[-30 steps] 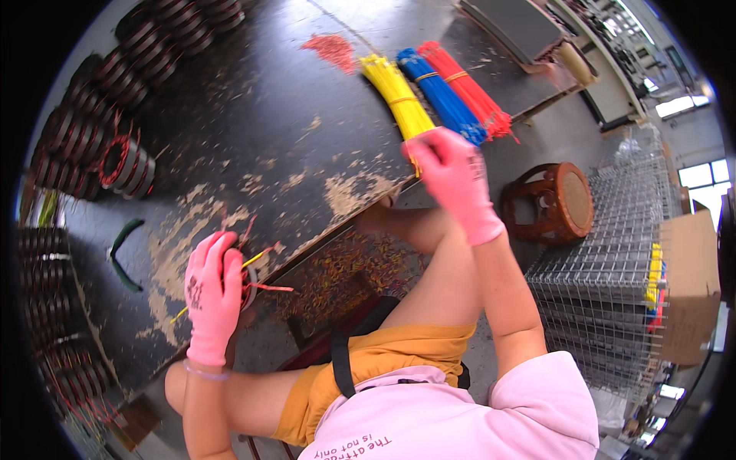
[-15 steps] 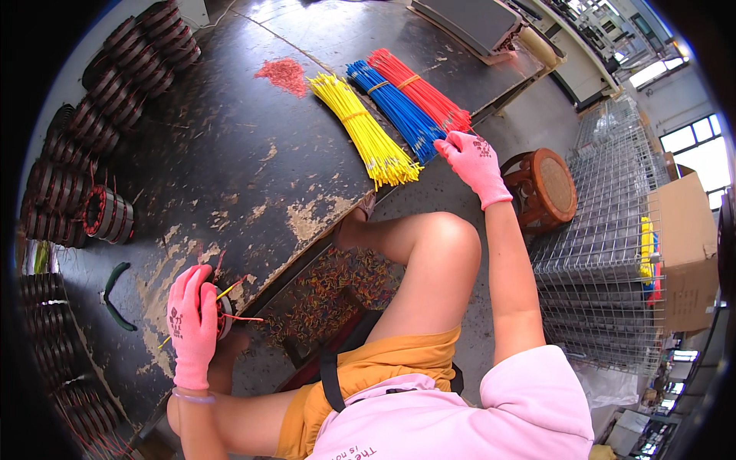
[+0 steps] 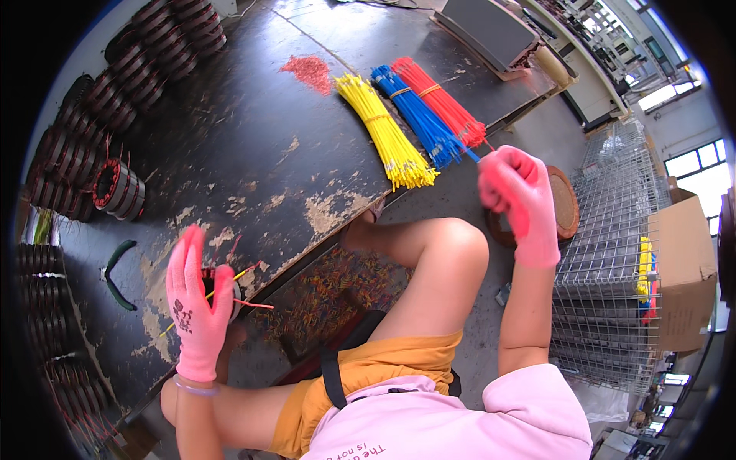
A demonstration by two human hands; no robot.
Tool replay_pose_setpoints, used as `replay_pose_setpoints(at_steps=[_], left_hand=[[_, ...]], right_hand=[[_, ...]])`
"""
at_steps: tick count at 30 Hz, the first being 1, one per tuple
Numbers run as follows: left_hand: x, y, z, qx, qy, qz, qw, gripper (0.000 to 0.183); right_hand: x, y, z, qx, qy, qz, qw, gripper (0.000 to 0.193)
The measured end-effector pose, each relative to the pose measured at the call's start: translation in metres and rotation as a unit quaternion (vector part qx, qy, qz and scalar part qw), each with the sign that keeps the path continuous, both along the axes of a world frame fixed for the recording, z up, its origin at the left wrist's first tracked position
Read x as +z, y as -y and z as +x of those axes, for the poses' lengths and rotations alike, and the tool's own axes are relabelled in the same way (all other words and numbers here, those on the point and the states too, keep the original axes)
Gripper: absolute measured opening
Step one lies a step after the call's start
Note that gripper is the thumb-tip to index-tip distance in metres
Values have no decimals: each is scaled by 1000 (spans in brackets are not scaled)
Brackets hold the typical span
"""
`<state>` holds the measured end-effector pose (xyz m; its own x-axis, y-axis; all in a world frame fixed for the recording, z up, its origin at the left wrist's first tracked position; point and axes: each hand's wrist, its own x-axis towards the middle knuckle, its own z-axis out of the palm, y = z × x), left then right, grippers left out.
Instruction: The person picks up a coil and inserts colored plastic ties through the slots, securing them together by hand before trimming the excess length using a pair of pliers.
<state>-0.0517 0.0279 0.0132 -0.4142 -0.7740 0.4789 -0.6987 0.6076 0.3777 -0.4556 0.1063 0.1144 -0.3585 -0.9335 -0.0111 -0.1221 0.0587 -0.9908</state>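
Note:
My right hand (image 3: 521,195), in a pink glove, is closed on a thin blue wire (image 3: 473,156) stretching from the end of the blue wire bundle (image 3: 420,116). A red strand shows beside it, by the red wire bundle (image 3: 441,100); whether I grip that too is unclear. At the table's near edge, my pink-gloved left hand (image 3: 198,307) is open, fingers stretched and thumb apart. Just behind it sits a stator ring (image 3: 235,294), partly hidden, with a yellow wire (image 3: 247,273) and a red lead (image 3: 254,305) sticking out. The yellow wire bundle (image 3: 383,130) lies left of the blue one.
Stacked stators (image 3: 119,189) line the table's left side near dark green-handled snips (image 3: 115,276). Red clippings (image 3: 308,73) lie on the worn black tabletop (image 3: 253,138). To my right are a round wooden stool (image 3: 563,201), a wire cage (image 3: 598,284) and a cardboard box (image 3: 685,268).
My right hand has drawn back from the bundles toward me, with a blue wire trailing into it. My left hand's fingers have straightened and spread from the stator.

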Motion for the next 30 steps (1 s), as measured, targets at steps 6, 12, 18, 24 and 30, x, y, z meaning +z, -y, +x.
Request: replay_pose_setpoints(at_steps=[6, 12, 18, 24, 30], left_hand=[[82, -9, -31, -137, 33, -344, 928, 27], [47, -11, 11, 27, -68, -24, 997, 32], [-14, -4, 11, 55, -87, 110, 989, 40], [-33, -3, 10, 57, -107, 117, 986, 33], [-30, 3, 15, 11, -97, 128, 987, 23]], right_hand=[[-5, 29, 146, 407, 0, -67, 911, 14], [-109, 85, 174, 290, -284, -32, 913, 29], [-125, 106, 218, 381, -60, 151, 910, 29], [-140, 93, 229, 303, -63, -7, 951, 12], [-133, 74, 218, 216, -173, -117, 954, 10]])
